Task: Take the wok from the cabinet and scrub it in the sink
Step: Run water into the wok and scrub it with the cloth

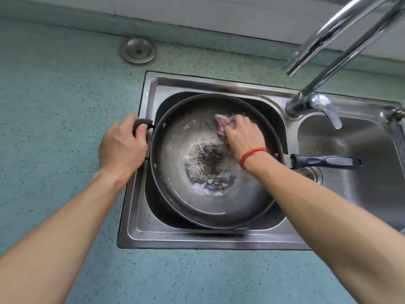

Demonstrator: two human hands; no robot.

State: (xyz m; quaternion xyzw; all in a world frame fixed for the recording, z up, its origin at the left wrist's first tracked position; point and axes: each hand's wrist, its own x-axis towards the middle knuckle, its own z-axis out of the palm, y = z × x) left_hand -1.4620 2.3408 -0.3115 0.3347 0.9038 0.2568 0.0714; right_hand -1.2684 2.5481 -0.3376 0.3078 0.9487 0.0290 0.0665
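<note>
The wok point(210, 163) sat in the left basin of the sink point(140, 216). The left hand point(121, 148) curled its fingers around the small handle point(142, 125) at nine o'clock. The right hand point(243, 134) pressed what looked like a pinkish cloth point(221, 125) against the inner wall near one o'clock, fingers bunched on it.

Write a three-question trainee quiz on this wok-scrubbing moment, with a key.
1. True or false: the wok sits in the left basin of the sink.
2. Which hand presses the scrubbing cloth against the wok's inner wall? A) left hand B) right hand
3. Fill in: the left hand grips the wok's small ____ handle, opposite the long handle.

Key: 1 true; 2 B; 3 side (helper).
</note>
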